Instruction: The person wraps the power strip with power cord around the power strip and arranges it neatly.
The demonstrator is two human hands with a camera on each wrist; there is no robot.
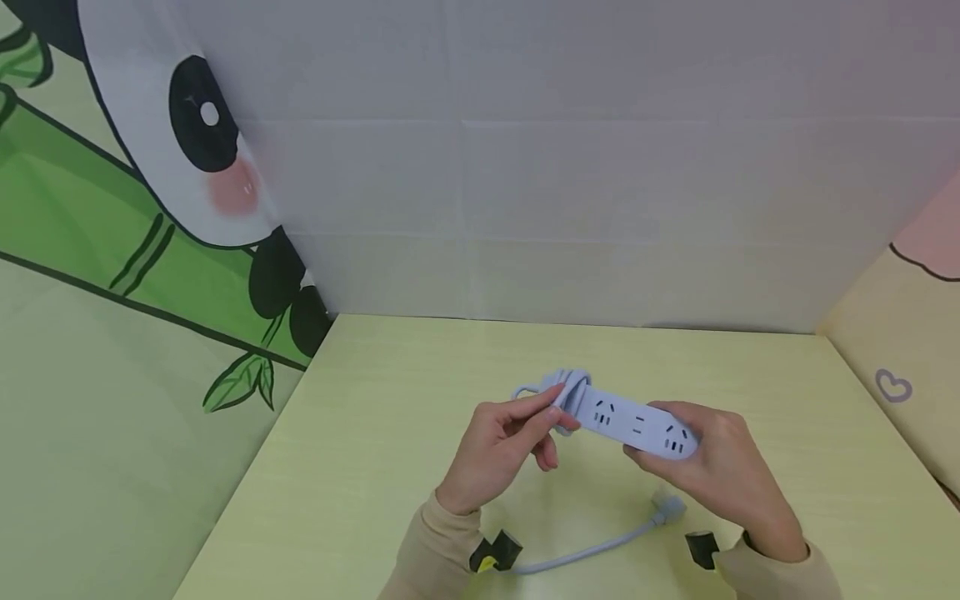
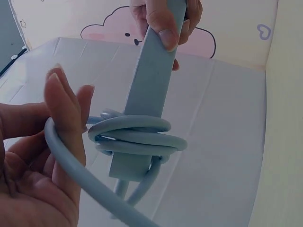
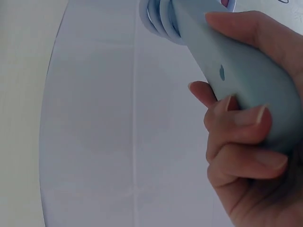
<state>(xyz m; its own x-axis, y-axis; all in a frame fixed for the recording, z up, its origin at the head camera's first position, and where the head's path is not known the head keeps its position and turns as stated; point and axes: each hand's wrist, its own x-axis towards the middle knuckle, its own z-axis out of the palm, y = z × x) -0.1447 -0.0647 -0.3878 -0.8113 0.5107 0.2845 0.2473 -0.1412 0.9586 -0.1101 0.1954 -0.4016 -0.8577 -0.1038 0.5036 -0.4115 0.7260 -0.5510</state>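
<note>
A white power strip (image 1: 636, 423) is held above the table, its sockets facing up toward the head view. My right hand (image 1: 716, 454) grips its right end, the fingers (image 3: 239, 125) curled round the underside in the right wrist view. Several turns of cord (image 2: 137, 135) are wound round the other end of the strip. My left hand (image 1: 498, 446) is beside these turns and pinches a loop of the power cord (image 2: 78, 175). The cord's plug (image 1: 667, 507) hangs low in front of my hands, at the end of a loose length.
The pale yellow table (image 1: 360, 442) spreads under both hands. A grey-white panel (image 1: 562, 183) stands along its back edge. Printed side walls flank it, with a cartoon panda (image 1: 150, 108) on the left and a small heart (image 1: 893, 386) on the right.
</note>
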